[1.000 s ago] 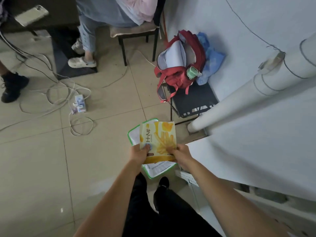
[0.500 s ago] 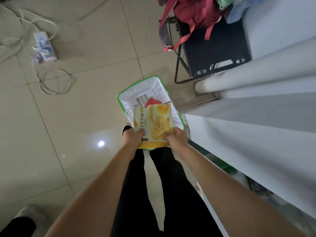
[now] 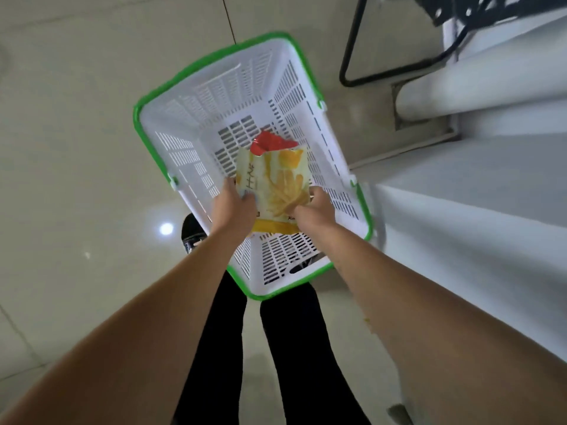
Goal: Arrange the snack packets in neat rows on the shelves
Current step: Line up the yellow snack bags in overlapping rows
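While over the basket [image 3: 214,87], left hand [image 3: 234,207] and right hand [image 3: 313,210] grip the yellow packet [image 3: 276,182] between them.

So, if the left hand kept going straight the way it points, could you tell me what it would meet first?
Likely the red packet under the yellow packet that the left hand grips, then the basket floor; depth is unclear.

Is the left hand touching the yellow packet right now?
Touching. The head view shows the left hand with its fingers curled over the left edge of the yellow packet, no gap between them.
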### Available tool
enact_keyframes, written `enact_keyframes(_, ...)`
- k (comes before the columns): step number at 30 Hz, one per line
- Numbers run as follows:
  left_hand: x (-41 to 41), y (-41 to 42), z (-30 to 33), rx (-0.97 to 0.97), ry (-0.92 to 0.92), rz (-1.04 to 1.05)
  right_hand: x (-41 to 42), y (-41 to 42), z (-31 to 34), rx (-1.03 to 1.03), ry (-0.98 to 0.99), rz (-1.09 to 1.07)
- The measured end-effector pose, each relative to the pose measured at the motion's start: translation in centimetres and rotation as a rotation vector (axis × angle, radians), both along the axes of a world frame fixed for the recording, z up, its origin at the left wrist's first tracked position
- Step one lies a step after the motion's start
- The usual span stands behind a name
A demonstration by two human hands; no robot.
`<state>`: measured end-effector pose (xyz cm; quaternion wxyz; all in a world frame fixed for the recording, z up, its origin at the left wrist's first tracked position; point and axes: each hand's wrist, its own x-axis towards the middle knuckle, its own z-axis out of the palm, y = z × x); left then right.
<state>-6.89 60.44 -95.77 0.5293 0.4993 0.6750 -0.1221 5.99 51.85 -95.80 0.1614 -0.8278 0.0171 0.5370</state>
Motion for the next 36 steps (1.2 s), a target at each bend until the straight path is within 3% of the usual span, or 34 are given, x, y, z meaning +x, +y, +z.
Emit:
enact_keyframes(4,-0.8,-0.8,-3.0,0.063,-0.004,-0.155,-0.2,-0.8,-3.2,-0.014,0.017,0.006)
enact_keyframes(9,-2.0,0.3,-1.6,0.068,0.022,-0.366,-0.2,-1.8,-1.4,0.013,-0.047,0.139)
enact_keyframes(15,0.1,4.8,4.0,0.237,-0.088,-0.695,0.7,0.8,5.0,0.234,-0.461,0.554)
enact_keyframes(21,4.0,9.9,15.2,0.388,-0.106,-0.939,3.3,3.9,14.7,0.202,-0.562,0.679)
enact_keyframes(33,7.0,12.8,44.9,0.611,-0.277,-1.013,5.4,4.4,45.2,0.296,-0.773,0.356)
enact_keyframes(36,9.1,11.8,50.9,0.650,-0.351,-1.164,4.2,2.4,50.8,0.283,-0.807,0.215)
